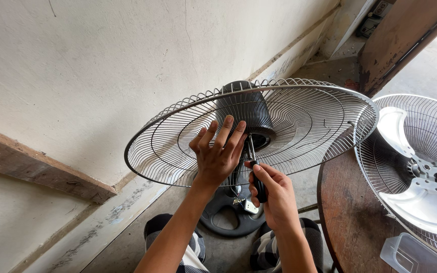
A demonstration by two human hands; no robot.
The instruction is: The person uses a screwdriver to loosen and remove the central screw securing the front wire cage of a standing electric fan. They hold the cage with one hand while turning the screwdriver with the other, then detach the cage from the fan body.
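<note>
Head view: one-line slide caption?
Left hand steadies a wire fan guard while right hand works a screwdriver at its hub.

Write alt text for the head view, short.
A person's left hand presses flat on a wire fan guard while the right hand drives a black-handled screwdriver at its centre, by the black motor housing. A second fan guard with metal blades lies on a round wooden table.
</note>
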